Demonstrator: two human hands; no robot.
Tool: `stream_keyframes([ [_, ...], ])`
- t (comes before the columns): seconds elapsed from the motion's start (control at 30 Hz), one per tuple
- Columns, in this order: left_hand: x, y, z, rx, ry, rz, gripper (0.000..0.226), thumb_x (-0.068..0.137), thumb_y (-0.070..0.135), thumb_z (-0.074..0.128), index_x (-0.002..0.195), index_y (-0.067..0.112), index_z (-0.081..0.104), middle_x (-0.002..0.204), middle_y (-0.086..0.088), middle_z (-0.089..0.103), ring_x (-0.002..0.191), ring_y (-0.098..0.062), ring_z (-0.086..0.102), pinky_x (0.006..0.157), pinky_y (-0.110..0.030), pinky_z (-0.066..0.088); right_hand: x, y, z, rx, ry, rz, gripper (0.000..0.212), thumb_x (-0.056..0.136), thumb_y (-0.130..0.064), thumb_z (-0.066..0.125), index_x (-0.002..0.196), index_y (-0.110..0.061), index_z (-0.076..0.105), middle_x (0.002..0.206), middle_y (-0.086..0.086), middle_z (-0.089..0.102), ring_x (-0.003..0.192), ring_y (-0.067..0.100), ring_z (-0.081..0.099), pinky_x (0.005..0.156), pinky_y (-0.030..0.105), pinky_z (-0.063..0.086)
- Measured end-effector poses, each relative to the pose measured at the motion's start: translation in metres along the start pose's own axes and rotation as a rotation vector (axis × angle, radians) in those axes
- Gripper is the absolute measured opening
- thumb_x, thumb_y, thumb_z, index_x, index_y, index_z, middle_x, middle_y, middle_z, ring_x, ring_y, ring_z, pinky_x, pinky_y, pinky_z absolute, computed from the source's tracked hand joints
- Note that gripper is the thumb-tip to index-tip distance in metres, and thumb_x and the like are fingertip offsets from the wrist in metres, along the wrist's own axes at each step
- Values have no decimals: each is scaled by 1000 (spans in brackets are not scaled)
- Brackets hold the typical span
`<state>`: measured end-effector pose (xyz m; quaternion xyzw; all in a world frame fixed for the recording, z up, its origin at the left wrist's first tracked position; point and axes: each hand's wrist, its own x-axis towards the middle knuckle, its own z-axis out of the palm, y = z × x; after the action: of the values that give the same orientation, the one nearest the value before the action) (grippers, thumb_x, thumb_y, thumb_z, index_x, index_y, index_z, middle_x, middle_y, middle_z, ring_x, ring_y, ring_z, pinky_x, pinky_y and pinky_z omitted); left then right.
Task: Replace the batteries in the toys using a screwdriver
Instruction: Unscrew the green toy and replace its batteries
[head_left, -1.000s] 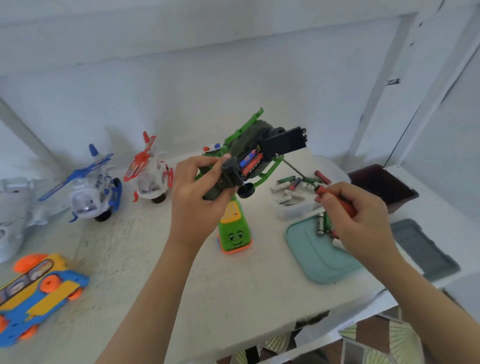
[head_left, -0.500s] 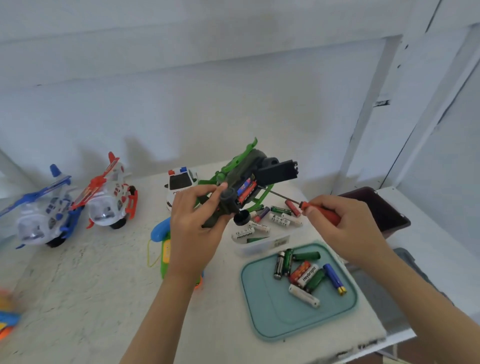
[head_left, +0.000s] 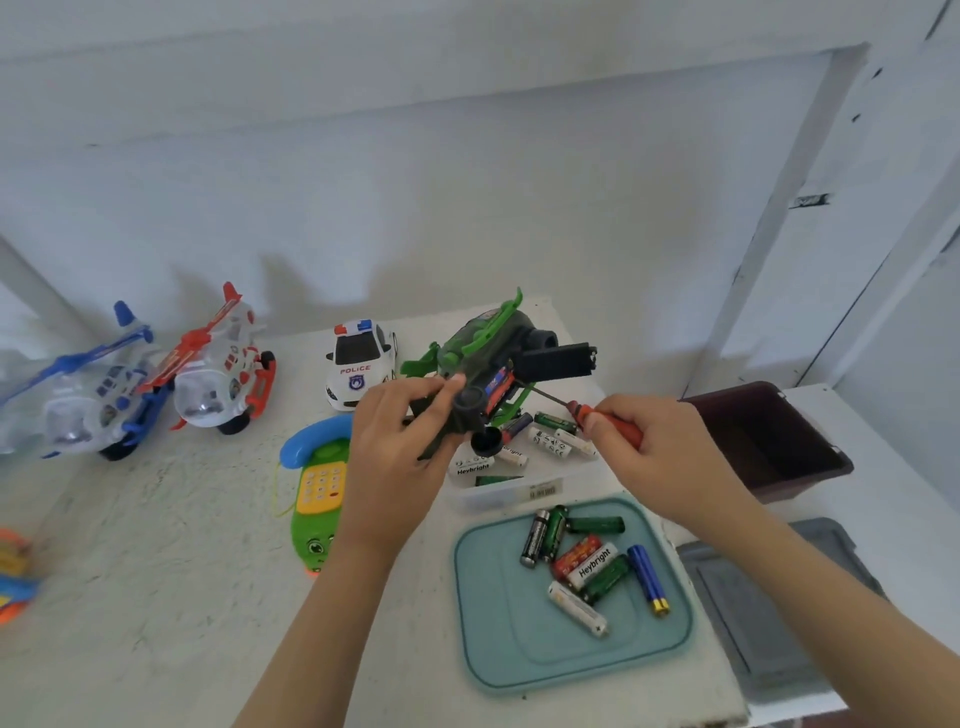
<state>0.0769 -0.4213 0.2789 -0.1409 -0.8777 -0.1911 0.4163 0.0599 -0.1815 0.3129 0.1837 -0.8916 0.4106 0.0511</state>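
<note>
My left hand (head_left: 397, 441) grips a dark green toy helicopter (head_left: 493, 358), held belly-up above the table. Its black battery cover (head_left: 558, 361) hangs open and red and blue batteries (head_left: 497, 387) show in the compartment. My right hand (head_left: 660, 452) holds a red-handled screwdriver (head_left: 613, 423), whose thin shaft points left at the open compartment. A clear box of batteries (head_left: 519, 467) lies under the toy. A teal lid (head_left: 493, 634) in front of it carries several loose batteries (head_left: 587, 558).
A white police car (head_left: 358, 361), a green and blue toy phone (head_left: 317, 483), a red helicopter (head_left: 218, 374) and a blue helicopter (head_left: 88, 395) stand on the white table (head_left: 156, 571). A dark brown bin (head_left: 769, 441) and a grey lid (head_left: 753, 608) lie right.
The view has tilted down and swung right, so toys and the teal lid now sit differently in frame. Both hands keep their grips, and the screwdriver tip stays by the compartment.
</note>
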Motion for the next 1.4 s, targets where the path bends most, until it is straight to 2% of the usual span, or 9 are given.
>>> stream_keyframes([
  [0.1, 0, 4, 1, -24, 5, -45, 40, 84, 23, 65, 118, 4, 68, 104, -10, 63, 95, -24, 53, 93, -16, 30, 5, 2, -7, 123, 14, 52, 27, 91, -12, 58, 69, -3, 68, 52, 11, 55, 45, 6, 41, 47, 16, 32],
  [0.17, 1, 7, 1, -33, -2, -47, 40, 83, 23, 65, 118, 4, 69, 104, -11, 64, 96, -23, 52, 94, -16, 29, 9, 8, -12, 243, 5, 123, 29, 90, -7, 58, 62, -7, 68, 41, -2, 45, 37, 6, 32, 42, 13, 26],
  [0.43, -2, 13, 2, -46, -45, -64, 41, 84, 25, 65, 119, 5, 68, 104, -10, 64, 97, -22, 52, 94, -15, 31, 8, 27, -25, 500, -75, 240, 40, 92, 0, 52, 56, -10, 67, 44, 0, 33, 38, 8, 24, 38, 16, 23],
  [0.7, -3, 14, 11, 52, -18, -43, 40, 85, 23, 63, 119, 3, 68, 103, -14, 65, 96, -25, 51, 89, -25, 34, 6, 19, -10, 252, -47, 109, 24, 89, -6, 60, 68, -8, 72, 44, -10, 46, 38, 2, 35, 45, 11, 29],
  [0.83, -4, 13, 14, 24, 21, -70, 41, 83, 22, 65, 120, 4, 67, 103, -14, 64, 96, -23, 49, 85, -29, 37, 1, 17, -5, 262, -29, 71, 22, 90, -7, 60, 71, -8, 72, 52, 5, 52, 43, 2, 39, 47, 12, 32],
  [0.97, -5, 16, 11, -41, 35, -107, 44, 82, 21, 65, 122, 3, 65, 104, -14, 63, 98, -20, 48, 86, -27, 38, -2, 12, -5, 269, -25, 22, 21, 89, -6, 60, 73, -7, 72, 52, -7, 53, 47, 0, 45, 51, 9, 34],
  [1.17, -6, 20, 9, -101, 41, -175, 45, 82, 21, 66, 123, 3, 65, 105, -12, 61, 104, -8, 42, 93, -13, 33, -5, 10, -4, 283, -68, -39, 19, 90, -8, 60, 76, -7, 73, 51, -10, 53, 45, 0, 43, 50, 9, 34],
  [1.33, -6, 22, 11, -106, 45, -167, 45, 83, 23, 64, 122, 2, 65, 105, -12, 61, 103, -8, 42, 91, -15, 35, -7, 10, 3, 283, -76, -75, 18, 92, -11, 60, 79, -6, 72, 56, 5, 58, 48, 3, 45, 51, 13, 35],
  [1.4, -6, 23, 13, -107, 57, -161, 44, 83, 22, 65, 122, 1, 65, 104, -11, 61, 101, -10, 44, 91, -15, 35, -9, 11, 8, 287, -61, -83, 17, 92, -11, 60, 81, -7, 72, 56, 0, 58, 50, 4, 46, 52, 14, 36],
])
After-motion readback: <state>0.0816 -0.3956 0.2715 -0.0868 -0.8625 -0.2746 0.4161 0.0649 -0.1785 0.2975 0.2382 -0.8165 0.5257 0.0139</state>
